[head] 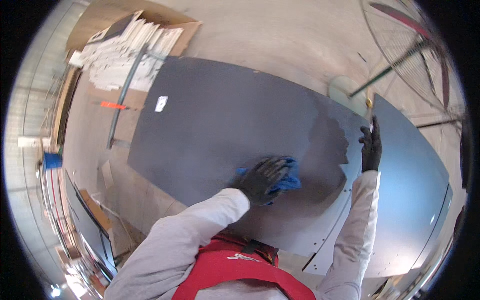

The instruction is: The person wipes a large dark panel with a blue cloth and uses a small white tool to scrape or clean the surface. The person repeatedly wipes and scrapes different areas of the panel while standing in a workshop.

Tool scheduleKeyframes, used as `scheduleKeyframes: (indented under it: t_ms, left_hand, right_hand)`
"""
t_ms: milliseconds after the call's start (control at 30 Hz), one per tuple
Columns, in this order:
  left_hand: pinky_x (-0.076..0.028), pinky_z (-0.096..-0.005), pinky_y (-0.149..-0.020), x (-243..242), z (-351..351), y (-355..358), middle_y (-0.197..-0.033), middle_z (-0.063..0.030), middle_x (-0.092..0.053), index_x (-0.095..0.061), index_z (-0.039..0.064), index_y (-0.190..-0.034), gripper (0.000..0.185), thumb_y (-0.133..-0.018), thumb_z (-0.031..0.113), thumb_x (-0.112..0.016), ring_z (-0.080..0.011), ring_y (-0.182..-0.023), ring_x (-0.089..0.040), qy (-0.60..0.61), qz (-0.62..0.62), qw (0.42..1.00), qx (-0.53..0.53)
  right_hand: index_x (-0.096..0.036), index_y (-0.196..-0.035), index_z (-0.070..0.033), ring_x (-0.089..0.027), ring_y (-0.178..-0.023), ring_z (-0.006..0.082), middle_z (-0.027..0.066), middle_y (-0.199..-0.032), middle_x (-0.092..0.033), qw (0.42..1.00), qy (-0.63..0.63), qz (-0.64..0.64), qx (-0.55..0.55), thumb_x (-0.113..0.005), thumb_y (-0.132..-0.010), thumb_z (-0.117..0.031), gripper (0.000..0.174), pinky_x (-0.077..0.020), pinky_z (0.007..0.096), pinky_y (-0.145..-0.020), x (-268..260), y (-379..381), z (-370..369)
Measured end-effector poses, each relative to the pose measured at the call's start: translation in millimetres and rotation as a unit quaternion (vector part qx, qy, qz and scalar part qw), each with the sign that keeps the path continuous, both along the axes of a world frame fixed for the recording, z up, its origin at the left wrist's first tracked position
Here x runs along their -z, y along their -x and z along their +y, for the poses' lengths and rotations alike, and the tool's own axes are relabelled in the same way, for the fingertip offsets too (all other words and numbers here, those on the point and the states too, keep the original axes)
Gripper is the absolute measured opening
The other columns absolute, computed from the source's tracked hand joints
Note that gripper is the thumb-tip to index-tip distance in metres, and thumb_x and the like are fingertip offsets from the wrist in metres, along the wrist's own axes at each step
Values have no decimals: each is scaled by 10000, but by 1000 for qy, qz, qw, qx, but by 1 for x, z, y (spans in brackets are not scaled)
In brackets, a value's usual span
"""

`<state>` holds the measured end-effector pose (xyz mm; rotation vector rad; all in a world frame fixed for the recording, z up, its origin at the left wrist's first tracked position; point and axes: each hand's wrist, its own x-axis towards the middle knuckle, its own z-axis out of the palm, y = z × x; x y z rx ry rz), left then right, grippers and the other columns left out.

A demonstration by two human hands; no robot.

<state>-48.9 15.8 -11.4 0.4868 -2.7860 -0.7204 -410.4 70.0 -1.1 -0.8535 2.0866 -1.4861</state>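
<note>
A large dark grey panel lies flat in front of me, with a small white label near its far left corner. My left hand, in a dark work glove, presses a crumpled blue cloth onto the panel's surface. My right hand, gloved as well, is at the panel's right edge with fingers apart; whether it touches the edge I cannot tell. A second, shinier panel lies just right of that hand. Between the hands, part of the surface looks darker, with an uneven border.
A cardboard box of stacked white strips stands at the far left. Beside it are a metal rail and an orange strip. A large pedestal fan stands at the far right. More panels lean at left, near a blue bin.
</note>
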Motion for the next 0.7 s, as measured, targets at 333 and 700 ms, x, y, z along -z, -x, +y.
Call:
scheduleKeyframes:
  t_ms: [333, 700]
  left_hand:
    - [-219, -465, -1142, 26, -97, -23, -1439, -177, -395, -388, 61, -1397, 628, -842, 265, -602, -346, -1365, -317, -30, 5, 998, -58]
    - [-250, -456, -1124, 21, -199, -173, -1394, -222, -425, -356, -8, -1405, 662, -875, 329, -565, -367, -1301, -396, 0, -28, 998, -57]
  right_hand:
    - [-402, -1428, -135, -489, -659, 30, 34, -983, -605, 988, -27, -133, 74, -543, -970, -244, 492, -357, 154, -501, -46, -221, -1]
    - [-367, -1445, -107, -496, -643, 42, 59, -979, -596, 964, -103, -200, 142, -545, -964, -199, 521, -363, 162, -484, -43, -378, -3]
